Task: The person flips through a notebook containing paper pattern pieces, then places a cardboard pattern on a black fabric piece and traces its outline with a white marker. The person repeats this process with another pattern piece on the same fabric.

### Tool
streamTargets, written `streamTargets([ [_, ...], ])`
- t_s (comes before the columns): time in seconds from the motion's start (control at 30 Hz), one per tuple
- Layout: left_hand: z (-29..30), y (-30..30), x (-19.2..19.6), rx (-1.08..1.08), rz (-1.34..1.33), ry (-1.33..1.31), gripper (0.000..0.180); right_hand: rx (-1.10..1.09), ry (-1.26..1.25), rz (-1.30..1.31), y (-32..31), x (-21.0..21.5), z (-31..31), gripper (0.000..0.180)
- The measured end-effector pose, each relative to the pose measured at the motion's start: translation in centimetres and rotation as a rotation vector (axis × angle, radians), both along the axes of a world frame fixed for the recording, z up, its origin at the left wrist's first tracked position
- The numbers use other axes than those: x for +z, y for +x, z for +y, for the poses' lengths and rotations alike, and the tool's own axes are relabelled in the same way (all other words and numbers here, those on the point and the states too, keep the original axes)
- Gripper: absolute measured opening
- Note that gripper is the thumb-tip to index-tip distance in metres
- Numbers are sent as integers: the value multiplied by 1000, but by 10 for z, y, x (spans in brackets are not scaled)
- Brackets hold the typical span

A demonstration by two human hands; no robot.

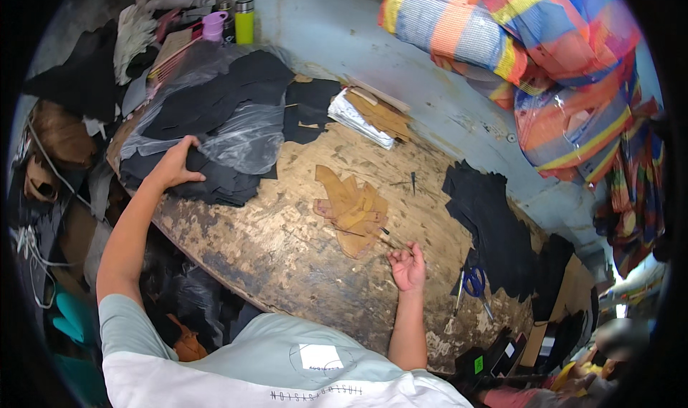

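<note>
Your left hand [174, 165] is reaching out and pressing down on the stack of black cut pieces [208, 182] at the far left of the worn wooden bench [287, 257], fingers curled over its edge but not visibly closed around any one piece. Your right hand [408, 266] is resting palm up, loosely open and holding nothing, just beside the tan leather pieces [352, 209]. Risk: the clear plastic bag [240, 139] is lying over the black stack, so pulling could be dragging the bag and sliding loose pieces off the bench edge. The awl-like tool [413, 182] and blue-handled scissors [473, 285] are lying loose near your right arm; a blind sweep could be catching them.
</note>
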State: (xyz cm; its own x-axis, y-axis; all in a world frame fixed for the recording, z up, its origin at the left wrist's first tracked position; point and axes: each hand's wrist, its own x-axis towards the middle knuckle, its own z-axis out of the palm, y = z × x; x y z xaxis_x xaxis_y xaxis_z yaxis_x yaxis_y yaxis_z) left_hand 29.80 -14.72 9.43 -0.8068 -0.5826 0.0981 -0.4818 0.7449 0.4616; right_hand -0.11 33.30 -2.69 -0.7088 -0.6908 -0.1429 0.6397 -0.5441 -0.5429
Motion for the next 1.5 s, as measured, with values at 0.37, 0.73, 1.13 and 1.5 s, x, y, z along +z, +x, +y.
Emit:
streamTargets([
  [0.37,-15,-21,4,136,-258,-248,72,-10,68,11,0,5,-6,21],
  [0.73,-38,-18,-35,253,-66,-285,78,5,52,58,-1,3,-8,23],
  [1.13,-44,-19,5,244,286,-391,65,-2,36,16,-1,4,-8,20],
  [1.5,138,-46,41,100,581,-285,46,-245,811,1405,44,31,-65,39],
])
